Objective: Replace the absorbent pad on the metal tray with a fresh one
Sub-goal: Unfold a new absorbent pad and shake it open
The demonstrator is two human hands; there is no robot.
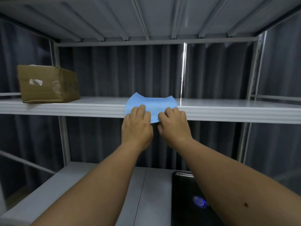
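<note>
Storage area or stockroom, by the look of it; grey metal rack shelving (228,111) with perforated uprights (256,66) and ribbed undersides on the shelf above (146,17); a taped cardboard box (47,84) sits on the left of the shelf; dark pleated curtains (122,70) hang behind and to both sides of the rack; dim light, a bright slit showing between curtain panels.

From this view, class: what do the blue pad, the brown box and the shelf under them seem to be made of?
Thin blue pad: probably soft non-woven or paper sheet, matte; its far corners curl up.
Brown rectangular box: corrugated cardboard, dull, creased, with shiny tape.
Pale grey shelf: likely painted sheet metal, smooth, with a folded ribbed front edge.
</note>
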